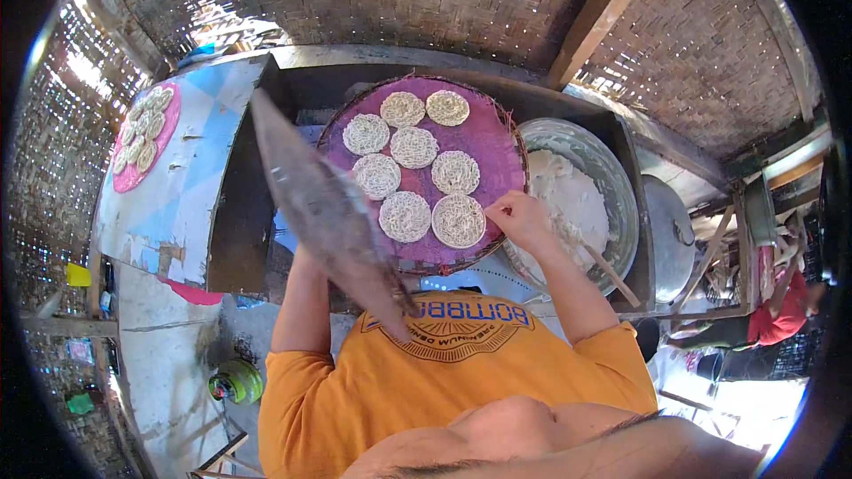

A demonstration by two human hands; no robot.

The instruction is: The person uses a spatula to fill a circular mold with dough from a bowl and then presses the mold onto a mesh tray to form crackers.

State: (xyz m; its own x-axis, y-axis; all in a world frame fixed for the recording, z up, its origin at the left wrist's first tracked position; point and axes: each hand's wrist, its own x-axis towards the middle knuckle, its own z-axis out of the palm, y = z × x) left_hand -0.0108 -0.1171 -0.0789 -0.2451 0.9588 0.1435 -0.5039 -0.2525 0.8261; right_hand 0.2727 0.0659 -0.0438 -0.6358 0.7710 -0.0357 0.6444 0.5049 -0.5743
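My right hand [526, 218] pinches thumb and forefinger at the edge of a lacy, pale round of dough strands [458, 221]. A smooth pale rim runs around this round. Several similar rounds, such as one at the centre [414, 147], lie on a purple cloth [482, 130] over a round woven tray [527, 179]. A large grey-brown flat piece [319, 213], blurred and tilted nearly edge-on, hangs in the air over the tray's left side. My left forearm [307, 299] runs up behind it, and it hides my left hand.
A metal basin [622, 213] of white dough or batter, with a wooden stick [609, 274], stands right. Beyond is a metal lid [669, 233]. A painted board [180, 166] at left bears a pink sheet [174, 106] with more rounds. A person in red [782, 313] is far right.
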